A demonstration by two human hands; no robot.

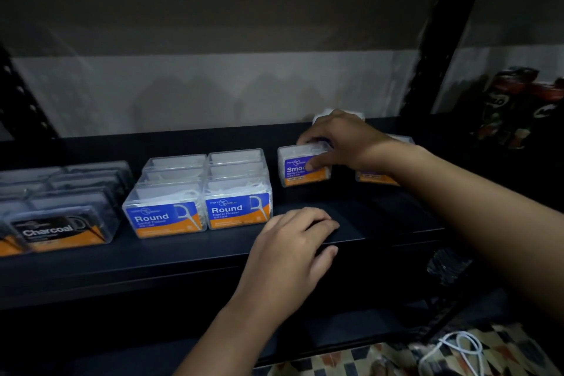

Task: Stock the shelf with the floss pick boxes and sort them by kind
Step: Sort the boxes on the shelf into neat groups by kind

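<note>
my right hand (341, 143) grips the smooth floss box (300, 172) on the shelf (183, 253); my left hand (293, 241) rests there, fingers relaxed, empty.

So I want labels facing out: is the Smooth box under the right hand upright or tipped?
Upright. The Smooth box stands on the shelf with its label facing front; the right hand grips its top.

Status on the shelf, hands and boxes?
Right hand grips Smooth box. Left hand rests open on shelf. Round boxes, Charcoal boxes grouped. Nothing blocking.
</note>
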